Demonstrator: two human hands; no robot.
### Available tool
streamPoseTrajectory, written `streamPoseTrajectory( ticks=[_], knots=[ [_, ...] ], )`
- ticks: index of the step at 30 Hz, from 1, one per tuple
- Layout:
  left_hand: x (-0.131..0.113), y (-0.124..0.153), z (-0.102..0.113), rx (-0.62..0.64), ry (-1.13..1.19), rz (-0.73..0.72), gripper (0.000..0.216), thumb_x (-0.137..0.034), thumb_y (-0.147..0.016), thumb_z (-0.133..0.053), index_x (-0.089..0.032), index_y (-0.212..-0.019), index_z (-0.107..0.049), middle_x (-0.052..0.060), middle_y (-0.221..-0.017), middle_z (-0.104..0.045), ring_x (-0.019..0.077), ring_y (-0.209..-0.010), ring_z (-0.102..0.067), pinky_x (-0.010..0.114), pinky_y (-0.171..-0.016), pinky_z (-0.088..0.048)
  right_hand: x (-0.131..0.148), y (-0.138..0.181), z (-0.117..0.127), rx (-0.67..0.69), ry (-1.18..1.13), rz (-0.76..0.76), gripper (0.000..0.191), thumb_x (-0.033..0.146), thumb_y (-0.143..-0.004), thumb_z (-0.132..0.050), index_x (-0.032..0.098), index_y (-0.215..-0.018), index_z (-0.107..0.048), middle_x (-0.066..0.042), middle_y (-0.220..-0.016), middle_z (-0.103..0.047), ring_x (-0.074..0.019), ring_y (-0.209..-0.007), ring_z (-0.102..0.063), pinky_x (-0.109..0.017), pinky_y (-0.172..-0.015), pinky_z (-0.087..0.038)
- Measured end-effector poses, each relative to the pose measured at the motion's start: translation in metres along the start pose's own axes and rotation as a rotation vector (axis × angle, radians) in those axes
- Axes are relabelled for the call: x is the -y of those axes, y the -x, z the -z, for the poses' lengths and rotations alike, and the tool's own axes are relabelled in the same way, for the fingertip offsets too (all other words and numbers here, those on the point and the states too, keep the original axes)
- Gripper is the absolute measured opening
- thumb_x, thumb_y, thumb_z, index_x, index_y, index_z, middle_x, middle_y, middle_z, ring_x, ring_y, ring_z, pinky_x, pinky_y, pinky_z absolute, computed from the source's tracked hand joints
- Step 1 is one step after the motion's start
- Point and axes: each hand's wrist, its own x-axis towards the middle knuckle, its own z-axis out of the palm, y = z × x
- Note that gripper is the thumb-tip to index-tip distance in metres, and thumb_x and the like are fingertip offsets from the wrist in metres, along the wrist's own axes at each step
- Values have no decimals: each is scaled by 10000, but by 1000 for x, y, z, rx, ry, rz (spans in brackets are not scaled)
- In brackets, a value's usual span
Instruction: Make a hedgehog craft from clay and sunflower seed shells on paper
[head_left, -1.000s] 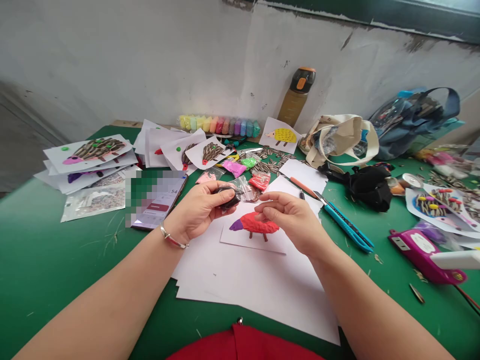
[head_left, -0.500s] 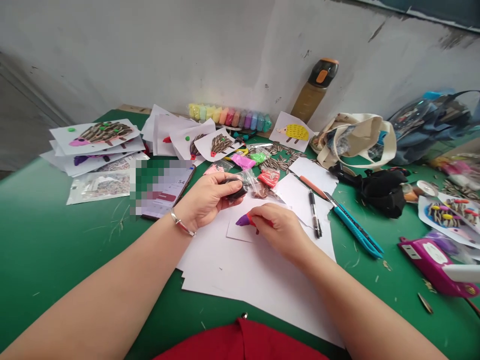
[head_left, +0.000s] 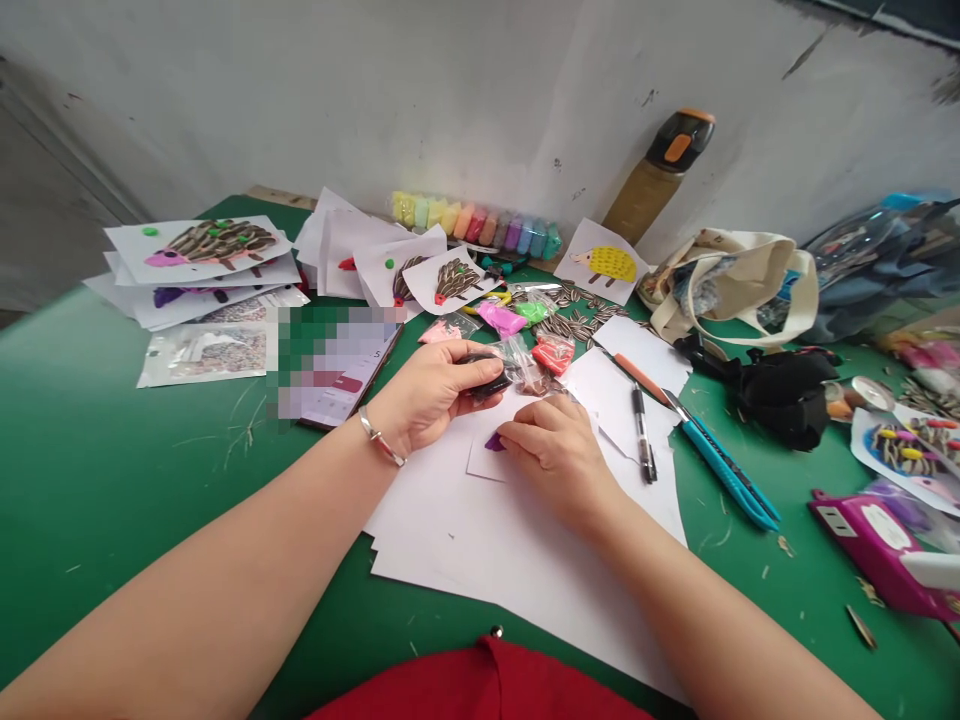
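Note:
My left hand [head_left: 427, 392] is closed around a small clear bag of black clay [head_left: 489, 374], held just above the white paper sheets [head_left: 517, 560]. My right hand [head_left: 555, 455] lies with bent fingers pressed down on a small white card [head_left: 480, 462] that carries a clay animal. Only the animal's purple snout [head_left: 494, 441] shows past my fingertips; the red body is hidden under the hand. Whether anything sits between those fingertips cannot be made out. A bracelet [head_left: 379, 437] circles my left wrist.
Small bags of pink, green and red clay [head_left: 525, 330] and sunflower seeds [head_left: 577, 318] lie behind my hands. A phone [head_left: 334, 375] sits left, finished hedgehog cards [head_left: 202, 255] far left. A pen [head_left: 642, 430], blue knife [head_left: 724, 470], bags [head_left: 739, 285], bottle [head_left: 660, 180] and clay strip [head_left: 476, 222] fill the right and back.
My right hand dropped from above the card onto the clay animal, now covering its red body. The left hand kept hold of the black clay bag. The view shifted slightly.

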Motion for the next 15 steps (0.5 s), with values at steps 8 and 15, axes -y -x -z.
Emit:
streamPoseTrajectory(
  ticks=[8, 15],
  knots=[
    [1, 0, 0, 10, 10, 14, 139, -87, -720, -788, -100, -804, -677, 28, -812, -640, 124, -764, -607, 320, -770, -538, 1, 2, 3, 51, 10, -10, 197, 211, -931, -586, 274, -903, -771, -44, -889, -711, -223, -861, -496, -393, -797, -355],
    [2, -2, 3, 22, 5, 6, 135, -94, -723, -786, -94, -801, -675, 30, -801, -643, 122, -750, -611, 313, -752, -545, 0, 5, 17, 65, -79, -50, 263, 152, -944, -539, 270, -1012, -764, -38, -902, -715, -208, -864, -539, -373, -785, -377]
  ],
)
